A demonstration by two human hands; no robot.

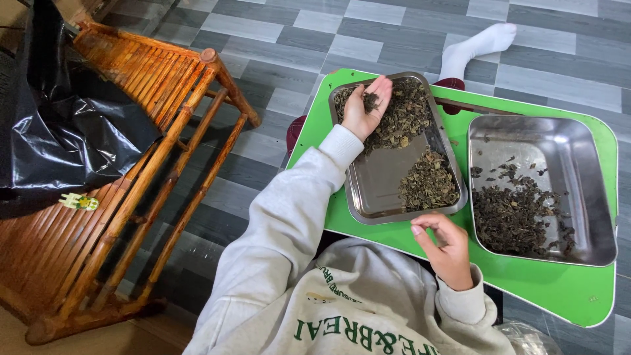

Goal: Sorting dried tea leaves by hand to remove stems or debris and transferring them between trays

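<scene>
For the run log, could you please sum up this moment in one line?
left hand: holds dried leaves over left tray | right hand: near tray edge | right tray: leaves inside

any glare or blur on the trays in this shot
Head view: sharp overall, soft even light; the right metal tray shows a bright glare patch at its far wall, the left tray a dull sheen on its bare floor; left hand casts little shadow; edges bend slightly.
</scene>
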